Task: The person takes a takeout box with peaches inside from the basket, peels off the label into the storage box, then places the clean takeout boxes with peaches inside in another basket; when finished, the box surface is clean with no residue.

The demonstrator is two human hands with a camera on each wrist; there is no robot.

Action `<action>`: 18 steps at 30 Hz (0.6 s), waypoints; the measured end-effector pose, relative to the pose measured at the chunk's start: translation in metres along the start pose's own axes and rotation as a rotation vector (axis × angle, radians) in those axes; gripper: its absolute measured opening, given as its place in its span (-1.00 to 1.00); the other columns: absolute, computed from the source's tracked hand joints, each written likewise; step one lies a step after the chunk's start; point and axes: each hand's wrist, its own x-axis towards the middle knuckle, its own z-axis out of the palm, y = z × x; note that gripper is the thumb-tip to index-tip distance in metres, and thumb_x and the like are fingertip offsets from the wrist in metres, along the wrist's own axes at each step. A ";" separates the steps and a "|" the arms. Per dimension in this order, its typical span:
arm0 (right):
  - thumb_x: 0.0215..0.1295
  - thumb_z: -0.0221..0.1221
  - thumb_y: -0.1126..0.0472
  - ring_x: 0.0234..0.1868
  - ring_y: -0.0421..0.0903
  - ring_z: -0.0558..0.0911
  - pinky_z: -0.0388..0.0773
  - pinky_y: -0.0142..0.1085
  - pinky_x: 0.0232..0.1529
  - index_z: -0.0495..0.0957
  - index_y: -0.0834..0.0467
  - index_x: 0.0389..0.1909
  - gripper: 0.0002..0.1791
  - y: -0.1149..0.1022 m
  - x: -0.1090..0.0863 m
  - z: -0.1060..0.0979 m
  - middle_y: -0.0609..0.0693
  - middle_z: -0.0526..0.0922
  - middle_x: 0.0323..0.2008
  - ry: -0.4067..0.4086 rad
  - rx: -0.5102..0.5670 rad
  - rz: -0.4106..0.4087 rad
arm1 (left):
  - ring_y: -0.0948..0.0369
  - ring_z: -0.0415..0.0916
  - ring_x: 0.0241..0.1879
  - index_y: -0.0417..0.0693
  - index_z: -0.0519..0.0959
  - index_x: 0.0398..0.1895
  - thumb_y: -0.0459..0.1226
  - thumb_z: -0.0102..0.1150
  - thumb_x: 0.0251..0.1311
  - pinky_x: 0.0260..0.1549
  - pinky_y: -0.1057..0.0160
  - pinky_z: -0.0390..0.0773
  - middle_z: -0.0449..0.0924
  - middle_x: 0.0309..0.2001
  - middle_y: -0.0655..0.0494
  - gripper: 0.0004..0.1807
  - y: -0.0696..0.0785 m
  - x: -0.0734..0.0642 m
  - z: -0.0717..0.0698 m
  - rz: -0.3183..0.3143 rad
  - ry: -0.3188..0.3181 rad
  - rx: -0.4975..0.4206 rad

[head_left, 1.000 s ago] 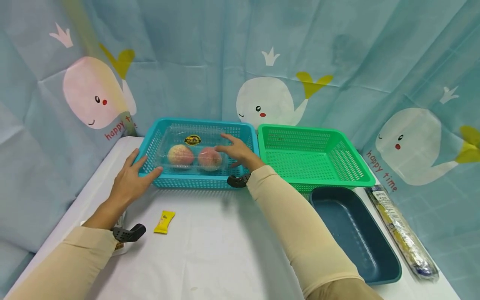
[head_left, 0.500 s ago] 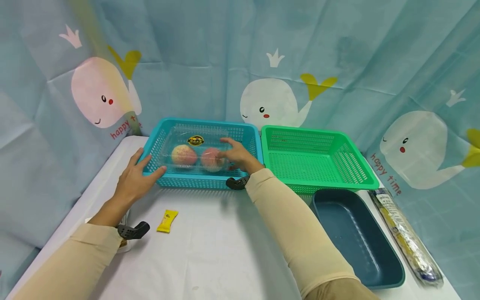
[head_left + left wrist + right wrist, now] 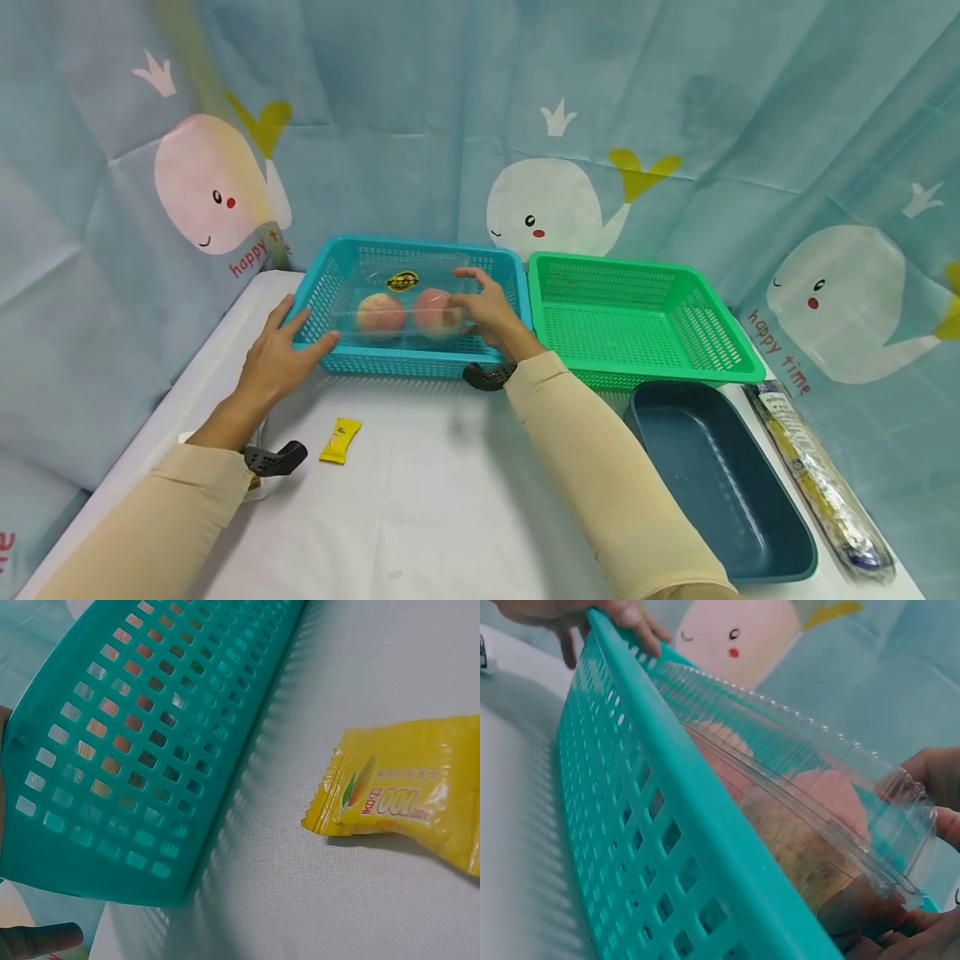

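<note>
A clear plastic clamshell box (image 3: 358, 279) with a black-and-gold label lies in the blue basket (image 3: 390, 362). Two peaches, one yellowish-pink (image 3: 380, 314) and one pinker (image 3: 431, 312), show through it. At the box's right end, my right hand (image 3: 495, 317) grips the plastic; in the right wrist view its fingers (image 3: 941, 776) curl around that end. My left hand (image 3: 277, 358) rests on the basket's left front corner, fingers spread and fairly straight. Part of that hand (image 3: 626, 615) shows over the rim in the right wrist view.
Right of the blue basket stands a green basket (image 3: 615, 379), with a dark blue tub (image 3: 780, 575) before it. A long clear-wrapped packet (image 3: 821, 483) lies at the right edge. A yellow wrapped sweet (image 3: 341, 440) lies in front; a white item (image 3: 258, 492) sits partly under my left wrist.
The whole head view has shifted slightly, so everything appears further right. The right-hand peach now shows a brownish patch and looks a little turned. Both hands keep their places on basket and box.
</note>
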 end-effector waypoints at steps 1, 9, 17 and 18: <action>0.23 0.20 0.32 -0.08 0.11 0.49 0.57 -0.04 -0.31 0.36 -0.01 0.31 -0.40 -0.001 -0.002 -0.001 0.08 0.20 0.30 0.005 0.011 -0.002 | -0.34 -0.10 0.37 -0.26 0.07 0.47 0.25 -0.06 0.27 0.11 -0.46 0.07 -0.34 0.53 -0.06 -0.05 0.000 0.000 0.000 0.000 0.001 0.002; 0.23 0.16 0.34 -0.44 -0.03 0.35 0.44 -0.18 -0.52 0.37 -0.01 0.27 -0.43 -0.012 -0.023 -0.011 0.17 0.40 0.01 0.032 0.104 -0.029 | -0.35 -0.11 0.37 -0.26 0.06 0.48 0.25 -0.05 0.26 0.09 -0.47 0.09 -0.34 0.53 -0.08 -0.04 0.002 0.000 -0.001 -0.007 -0.006 -0.002; 0.23 0.12 0.38 -0.62 -0.11 0.21 0.29 -0.31 -0.66 0.39 -0.01 0.22 -0.47 -0.032 -0.044 -0.018 0.12 0.40 -0.39 0.028 0.173 -0.084 | -0.35 -0.11 0.37 -0.26 0.06 0.48 0.26 -0.05 0.26 0.10 -0.46 0.08 -0.34 0.53 -0.08 -0.04 0.002 -0.002 -0.001 -0.018 -0.006 0.002; 0.23 0.12 0.38 -0.64 -0.12 0.17 0.26 -0.31 -0.66 0.40 -0.02 0.21 -0.47 -0.034 -0.047 -0.019 0.12 0.39 -0.42 0.028 0.177 -0.085 | -0.35 -0.11 0.37 -0.26 0.06 0.48 0.26 -0.05 0.26 0.10 -0.46 0.08 -0.34 0.53 -0.08 -0.04 0.002 -0.002 -0.001 -0.017 -0.004 0.003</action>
